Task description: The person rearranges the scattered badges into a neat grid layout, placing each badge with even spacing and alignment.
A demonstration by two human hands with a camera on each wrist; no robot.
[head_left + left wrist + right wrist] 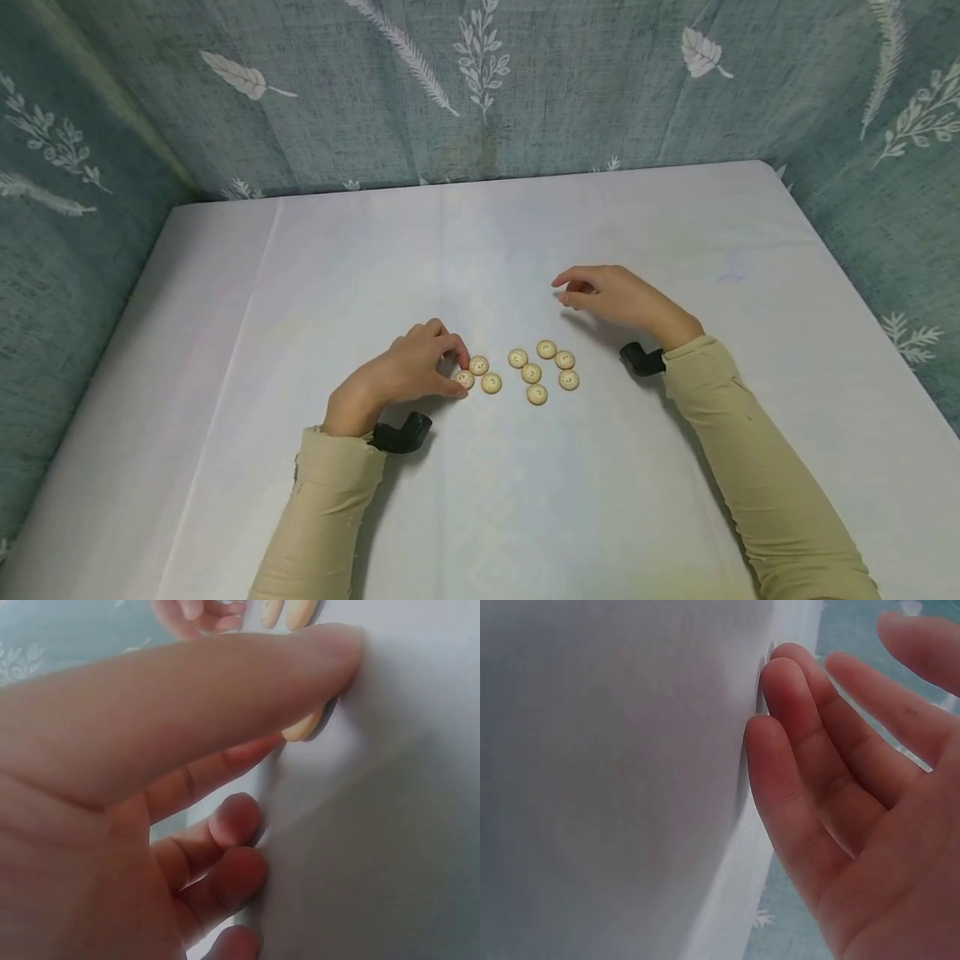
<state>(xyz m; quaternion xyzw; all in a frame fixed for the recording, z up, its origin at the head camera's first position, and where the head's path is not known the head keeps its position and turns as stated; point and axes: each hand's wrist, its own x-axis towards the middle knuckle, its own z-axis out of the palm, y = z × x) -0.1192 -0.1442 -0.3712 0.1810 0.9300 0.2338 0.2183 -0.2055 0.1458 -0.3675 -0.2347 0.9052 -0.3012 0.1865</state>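
The left hand (408, 371) curls over the white table (225, 333), thumb and forefinger pinching one wooden button (464, 379) flat at the edge of a group of three, two lying just beyond the fingertips. Six more buttons (543, 372) cluster between both hands. The right hand (611, 296) rests loosely open, fingers relaxed, holding nothing.

On the white table (300, 275), the left hand (405, 371) has its curled fingers (456, 348) on the nearest of three tan buttons (477, 373) lying just beside it. A second cluster of six buttons (543, 371) lies just to the right of those, between the two hands. The right hand (611, 296) rests on the table behind that cluster, its fingers loosely bent and holding nothing; both arms wear beige sleeves (757, 467).
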